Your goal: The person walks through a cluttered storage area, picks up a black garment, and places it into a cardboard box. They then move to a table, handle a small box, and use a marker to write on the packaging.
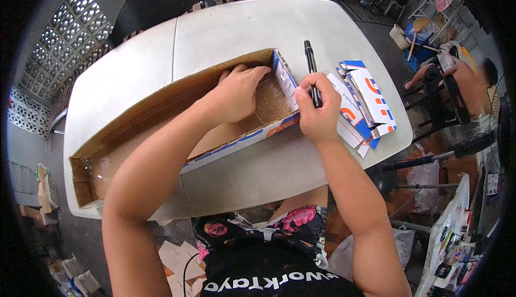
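Observation:
A long open cardboard box [226, 136], brown inside with white, blue and orange print outside, lies slantwise across the white table [242, 25]. Inside its right part is my left hand [236, 92], fingers spread and reaching to the short right end wall [285, 79]; some fingertips are partly hidden. My right hand [320, 109] is closed around a black marker [310, 58] just outside that wall. The marker's upper end points away from me. Its lower end shows beside my fingers near the box's end.
Right of my right hand lies a pile of cut, printed cardboard pieces [368, 101]. A black chair [161, 1] stands beyond the table. Another person [467, 87] is at the far right near dark chairs. Cardboard scraps [174, 259] lie on the floor below the table.

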The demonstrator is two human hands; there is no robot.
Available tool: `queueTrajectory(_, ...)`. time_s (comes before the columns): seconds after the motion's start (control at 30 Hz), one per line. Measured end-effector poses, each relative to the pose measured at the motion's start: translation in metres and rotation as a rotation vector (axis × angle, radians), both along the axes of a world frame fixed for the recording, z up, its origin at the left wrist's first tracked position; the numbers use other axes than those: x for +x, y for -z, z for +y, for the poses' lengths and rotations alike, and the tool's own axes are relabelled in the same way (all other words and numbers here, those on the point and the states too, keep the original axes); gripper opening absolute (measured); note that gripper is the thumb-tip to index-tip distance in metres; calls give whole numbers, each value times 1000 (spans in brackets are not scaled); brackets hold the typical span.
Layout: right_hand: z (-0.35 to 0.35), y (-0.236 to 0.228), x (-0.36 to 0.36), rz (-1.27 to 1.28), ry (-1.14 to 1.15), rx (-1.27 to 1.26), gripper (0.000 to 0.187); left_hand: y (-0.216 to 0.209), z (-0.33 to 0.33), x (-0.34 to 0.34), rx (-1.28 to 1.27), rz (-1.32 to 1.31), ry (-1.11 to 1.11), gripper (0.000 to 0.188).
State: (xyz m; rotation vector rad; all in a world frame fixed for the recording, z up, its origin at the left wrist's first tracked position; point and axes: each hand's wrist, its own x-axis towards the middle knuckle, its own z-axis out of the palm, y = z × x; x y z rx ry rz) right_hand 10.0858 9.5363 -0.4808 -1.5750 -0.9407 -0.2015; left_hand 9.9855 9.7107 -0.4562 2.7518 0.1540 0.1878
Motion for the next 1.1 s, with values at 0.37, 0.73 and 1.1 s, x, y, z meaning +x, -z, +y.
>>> queueTrajectory(0.37,5,-4,2,-12,-46,97,4,9,-7,-3,-39,21,-6,51)
queueTrajectory(0.73,6,0,4,42,-82,80,9,4,-6,-7,5,-11,53,49)
queueTrajectory(1.1,6,2,5,104,-103,52,13,5,-4,-8,-7,-14,72,52)
